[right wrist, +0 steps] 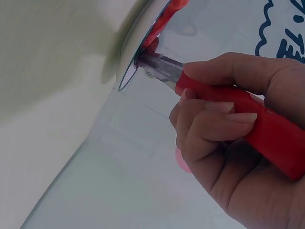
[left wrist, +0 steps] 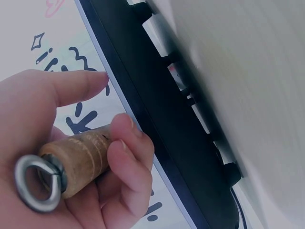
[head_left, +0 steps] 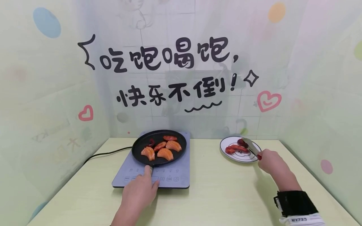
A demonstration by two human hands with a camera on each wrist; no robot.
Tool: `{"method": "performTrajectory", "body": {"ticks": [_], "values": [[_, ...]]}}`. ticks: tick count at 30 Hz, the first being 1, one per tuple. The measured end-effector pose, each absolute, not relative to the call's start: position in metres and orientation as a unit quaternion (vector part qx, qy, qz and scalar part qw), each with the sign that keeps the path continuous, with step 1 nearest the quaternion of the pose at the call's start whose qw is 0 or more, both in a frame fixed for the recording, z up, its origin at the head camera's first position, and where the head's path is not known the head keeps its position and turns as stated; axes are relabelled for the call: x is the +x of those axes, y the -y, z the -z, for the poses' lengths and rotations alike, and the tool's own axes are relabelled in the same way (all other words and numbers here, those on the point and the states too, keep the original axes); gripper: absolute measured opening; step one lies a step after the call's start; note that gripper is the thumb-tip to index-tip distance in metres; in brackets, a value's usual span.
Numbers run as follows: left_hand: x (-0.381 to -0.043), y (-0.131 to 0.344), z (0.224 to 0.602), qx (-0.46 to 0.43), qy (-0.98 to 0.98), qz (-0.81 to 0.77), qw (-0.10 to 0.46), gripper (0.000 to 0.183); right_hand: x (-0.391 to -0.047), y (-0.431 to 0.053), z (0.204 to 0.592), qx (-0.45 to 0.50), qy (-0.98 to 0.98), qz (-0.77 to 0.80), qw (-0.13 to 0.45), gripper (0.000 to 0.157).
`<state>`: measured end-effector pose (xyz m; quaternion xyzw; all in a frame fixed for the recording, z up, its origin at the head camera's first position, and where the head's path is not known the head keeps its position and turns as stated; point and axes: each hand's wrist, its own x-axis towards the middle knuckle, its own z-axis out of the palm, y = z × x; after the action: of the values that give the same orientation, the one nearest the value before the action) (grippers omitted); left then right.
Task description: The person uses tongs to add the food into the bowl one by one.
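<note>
My left hand (head_left: 139,190) grips the wooden handle (left wrist: 88,155) of a round black frying pan (head_left: 144,142). A metal ring hangs from the handle's end in the left wrist view. Three orange, white-striped salmon slices (head_left: 165,154) lie in the pan with several red food pieces (head_left: 160,146). On the right, my right hand (head_left: 272,161) holds a knife by its red handle (right wrist: 271,129). Its blade (head_left: 251,146) reaches over a white plate (head_left: 238,159), the tip by a dark red piece (head_left: 242,142). More red pieces (head_left: 230,150) lie on the plate.
The pan sits on a grey-blue induction cooker (head_left: 181,175) with touch markings along its front. A black cord (head_left: 107,153) runs off leftward. Pale printed walls (head_left: 183,122) close in the wooden table (head_left: 209,185) at the back and both sides.
</note>
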<state>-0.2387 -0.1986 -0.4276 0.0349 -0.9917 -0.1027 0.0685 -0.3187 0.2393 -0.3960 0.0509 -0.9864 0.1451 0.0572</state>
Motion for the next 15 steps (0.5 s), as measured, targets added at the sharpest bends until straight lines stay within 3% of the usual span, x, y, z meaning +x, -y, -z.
{"method": "performTrajectory", "body": {"ticks": [6,15], "values": [[-0.238,0.1983,0.4277,0.034,0.991,0.104,0.073,0.063,-0.3205,-0.2363,0.3992,0.049,0.986,-0.142,0.075,0.019],[-0.2379,0.198,0.4273,0.034,0.992,0.102,0.073,0.063,-0.3183,-0.2343,0.3916,0.032,0.989,-0.135,0.047,0.006]]}}
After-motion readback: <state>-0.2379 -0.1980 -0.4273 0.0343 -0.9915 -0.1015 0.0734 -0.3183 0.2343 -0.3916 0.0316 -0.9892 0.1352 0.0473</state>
